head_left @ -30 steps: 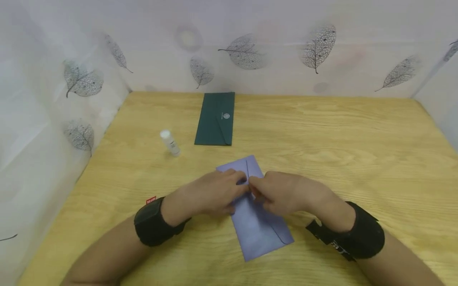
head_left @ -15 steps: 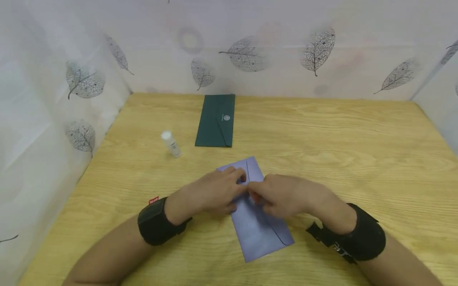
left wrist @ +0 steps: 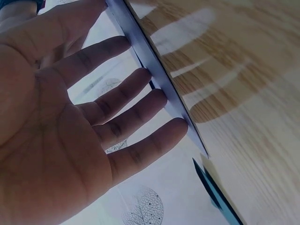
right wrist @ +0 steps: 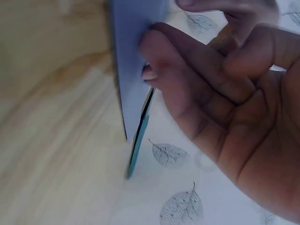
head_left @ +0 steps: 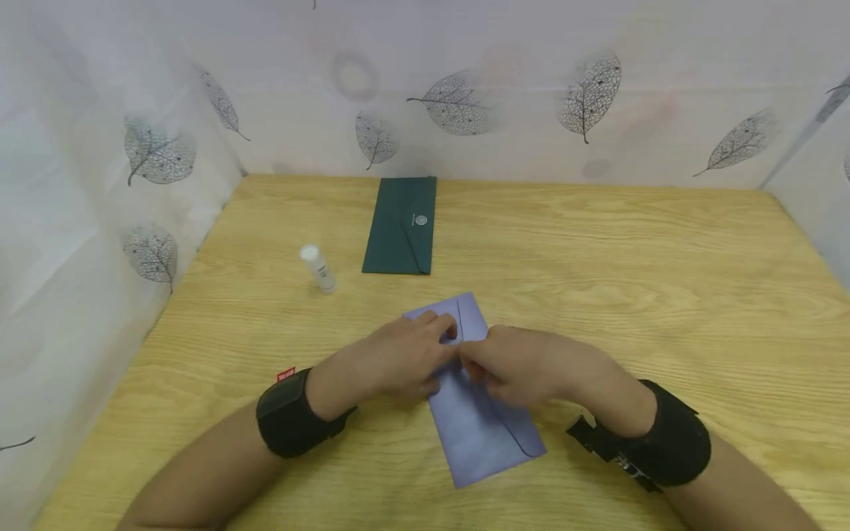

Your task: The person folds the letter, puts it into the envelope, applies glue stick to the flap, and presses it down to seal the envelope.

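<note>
A lavender envelope [head_left: 478,435] lies slanted on the table, its flap seam uppermost. My left hand [head_left: 401,361] rests on its upper left part. In the left wrist view, the fingertips [left wrist: 176,126] of that hand touch the envelope's surface, fingers spread and nearly straight. My right hand [head_left: 524,365] is bent over the right side of the envelope, close against the left thumb. In the right wrist view, its bent fingers [right wrist: 164,51] touch the envelope near the seam. Whether they pinch anything is hidden.
A dark green envelope [head_left: 401,228] lies farther back on the wooden table [head_left: 631,280]. A small white tube [head_left: 319,269] stands to its left. A pale curtain with leaf prints [head_left: 458,103] encloses the back and sides. Each wrist wears a black band.
Both hands stay at the envelope's seam. The right hand's fingers shift slightly and draw a little nearer the left. The whole scene sinks a few pixels in view.
</note>
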`<state>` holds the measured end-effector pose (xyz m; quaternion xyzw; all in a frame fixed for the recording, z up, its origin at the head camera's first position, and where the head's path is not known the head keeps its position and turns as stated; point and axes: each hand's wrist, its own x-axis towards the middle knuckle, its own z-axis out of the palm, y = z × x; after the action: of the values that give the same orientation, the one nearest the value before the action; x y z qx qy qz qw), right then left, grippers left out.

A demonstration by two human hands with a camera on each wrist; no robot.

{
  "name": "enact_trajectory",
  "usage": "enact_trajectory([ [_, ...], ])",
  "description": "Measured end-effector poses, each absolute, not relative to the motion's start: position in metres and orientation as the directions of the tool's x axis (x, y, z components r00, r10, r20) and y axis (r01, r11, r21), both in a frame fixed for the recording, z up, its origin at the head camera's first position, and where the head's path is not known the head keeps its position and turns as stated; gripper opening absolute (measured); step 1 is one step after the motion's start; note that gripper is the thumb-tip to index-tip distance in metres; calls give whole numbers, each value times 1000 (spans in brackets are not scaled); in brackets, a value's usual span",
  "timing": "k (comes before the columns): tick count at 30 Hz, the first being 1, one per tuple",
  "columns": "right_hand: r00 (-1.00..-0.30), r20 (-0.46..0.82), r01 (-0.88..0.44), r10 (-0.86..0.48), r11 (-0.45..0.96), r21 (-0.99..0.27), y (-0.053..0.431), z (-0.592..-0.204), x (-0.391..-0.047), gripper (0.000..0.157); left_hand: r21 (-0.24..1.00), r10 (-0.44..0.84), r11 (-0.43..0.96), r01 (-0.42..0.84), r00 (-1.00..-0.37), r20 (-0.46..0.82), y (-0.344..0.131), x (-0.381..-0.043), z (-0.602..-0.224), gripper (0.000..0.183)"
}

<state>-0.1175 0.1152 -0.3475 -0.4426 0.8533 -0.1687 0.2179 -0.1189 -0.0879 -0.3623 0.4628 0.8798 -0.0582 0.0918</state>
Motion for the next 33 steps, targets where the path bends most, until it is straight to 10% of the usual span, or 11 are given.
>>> enact_trajectory([
  [27,-548,-195,-700,-814,573,-426,116,-350,-120,18,-59,826,536,842,-538,-169,-87,-119,-365,43],
  [33,-566,60,-782,-822,512,-357,117,-342,-122,13,-83,858,493,866,-500,-118,-88,-122,-368,46],
])
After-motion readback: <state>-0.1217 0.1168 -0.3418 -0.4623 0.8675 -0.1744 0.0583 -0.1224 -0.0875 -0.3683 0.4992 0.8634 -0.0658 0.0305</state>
